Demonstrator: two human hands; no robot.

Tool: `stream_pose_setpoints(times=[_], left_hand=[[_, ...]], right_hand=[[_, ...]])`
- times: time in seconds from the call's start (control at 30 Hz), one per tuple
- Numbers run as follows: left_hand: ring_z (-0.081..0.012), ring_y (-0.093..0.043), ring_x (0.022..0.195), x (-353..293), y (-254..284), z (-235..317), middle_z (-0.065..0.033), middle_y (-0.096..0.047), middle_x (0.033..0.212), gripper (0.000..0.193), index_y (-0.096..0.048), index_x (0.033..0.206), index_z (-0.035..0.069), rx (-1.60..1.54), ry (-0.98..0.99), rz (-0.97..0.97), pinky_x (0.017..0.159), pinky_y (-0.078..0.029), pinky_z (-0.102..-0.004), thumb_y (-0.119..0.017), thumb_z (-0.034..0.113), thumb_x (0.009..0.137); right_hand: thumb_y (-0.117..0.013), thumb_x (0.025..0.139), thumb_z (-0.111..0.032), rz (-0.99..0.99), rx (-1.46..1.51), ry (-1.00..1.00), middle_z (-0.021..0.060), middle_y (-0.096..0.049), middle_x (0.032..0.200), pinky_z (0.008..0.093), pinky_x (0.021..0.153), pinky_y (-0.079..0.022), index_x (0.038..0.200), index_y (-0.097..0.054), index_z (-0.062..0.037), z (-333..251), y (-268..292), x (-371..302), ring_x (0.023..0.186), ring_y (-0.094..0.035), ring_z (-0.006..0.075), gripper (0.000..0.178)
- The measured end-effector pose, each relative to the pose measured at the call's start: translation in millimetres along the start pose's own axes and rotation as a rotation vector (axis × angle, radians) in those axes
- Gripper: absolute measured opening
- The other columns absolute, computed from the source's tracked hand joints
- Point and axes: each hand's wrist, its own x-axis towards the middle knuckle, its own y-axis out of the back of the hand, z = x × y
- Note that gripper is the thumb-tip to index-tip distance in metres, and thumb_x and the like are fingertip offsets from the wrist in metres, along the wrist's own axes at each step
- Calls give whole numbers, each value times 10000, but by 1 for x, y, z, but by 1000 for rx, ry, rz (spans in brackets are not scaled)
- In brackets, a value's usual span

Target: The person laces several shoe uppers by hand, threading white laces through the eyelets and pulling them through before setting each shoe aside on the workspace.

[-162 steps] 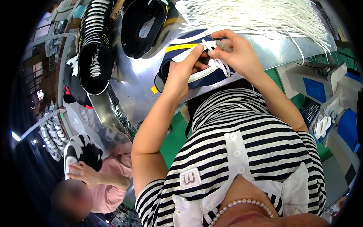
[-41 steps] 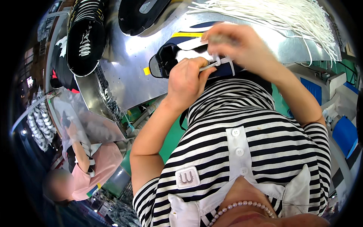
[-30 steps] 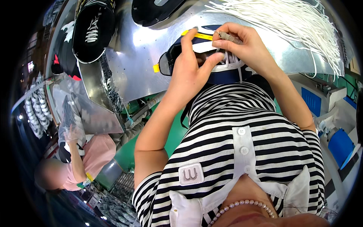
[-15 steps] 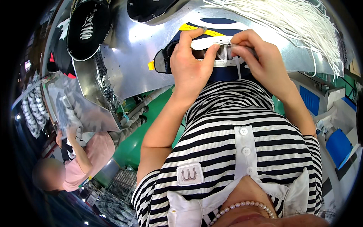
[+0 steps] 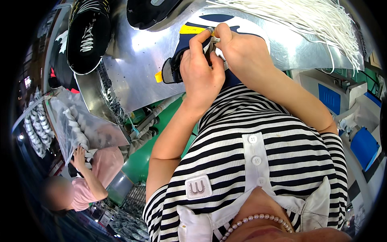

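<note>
A shiny metal counter [image 5: 137,78] spreads across the upper half of the view, its near edge running just in front of the person's black-and-white striped top [image 5: 258,121]. Down at the left, a co-worker in pink [image 5: 102,165] has one hand up beside some clear plastic [image 5: 98,125]. A thick heap of white laces [image 5: 302,24] fills the far right part of the counter, a few strands drooping over the edge. At the far left lies a black shoe [image 5: 88,40] with white lacing; near it, another black shoe [image 5: 151,15] is cut off by the top of the view. The navy and white shoe [image 5: 217,18] sits at the counter's near edge, between the striped top and the laces, heel to the left. The left hand [image 5: 201,66] grasps this shoe around its opening. The right hand [image 5: 244,50] is curled over the opening, fingertips meeting the left index finger; what it pinches cannot be told. A yellow strip [image 5: 191,29] lies along the shoe's far side, and a smaller yellow tab [image 5: 158,77] sticks out at its heel.
</note>
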Motion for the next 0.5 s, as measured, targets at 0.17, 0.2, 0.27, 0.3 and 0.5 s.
stream_pose_setpoints(times=[0.17, 0.2, 0.27, 0.3, 0.5], left_hand=[[-339, -603, 738, -6, -3, -1, -153, -653, 832, 361, -534, 1190, -13, -47, 30, 27, 689, -457, -443, -583, -22, 833], [-332, -602, 727, -7, -4, -1, -150, -649, 817, 349, -533, 1192, -15, -56, 35, 33, 680, -457, -436, -579, -20, 846], [-229, -562, 620, -6, -2, -1, -101, -603, 715, 288, -534, 1195, -22, -78, 69, 53, 608, -438, -347, -560, 18, 911], [-130, -484, 560, -7, 3, 4, -46, -547, 661, 264, -535, 1196, -29, -181, 247, 35, 554, -394, -272, -541, 43, 941], [-99, -476, 566, 2, 2, 14, -26, -556, 681, 256, -531, 1206, -36, -348, 257, -1, 546, -391, -267, -508, 46, 965]], right_hand=[[-686, 733, -127, -28, 99, 78, 108, -627, 648, 341, 457, -483, 928, -480, 7, 13, 3, 6, 563, -653, 273, 314], [-680, 739, -125, -18, 99, 127, 108, -626, 646, 348, 463, -484, 926, -478, 9, 13, 2, 7, 573, -655, 279, 306], [-656, 796, -119, -69, 92, 135, 98, -634, 639, 369, 486, -490, 936, -479, -1, 15, 13, 12, 603, -661, 287, 254], [-653, 826, -124, -82, 107, 74, 88, -630, 643, 365, 492, -478, 965, -487, -25, 17, 20, 7, 604, -657, 276, 238], [-661, 894, -157, -61, 121, -135, 80, -622, 658, 367, 508, -453, 1038, -512, -78, 10, 28, -5, 592, -638, 260, 222]])
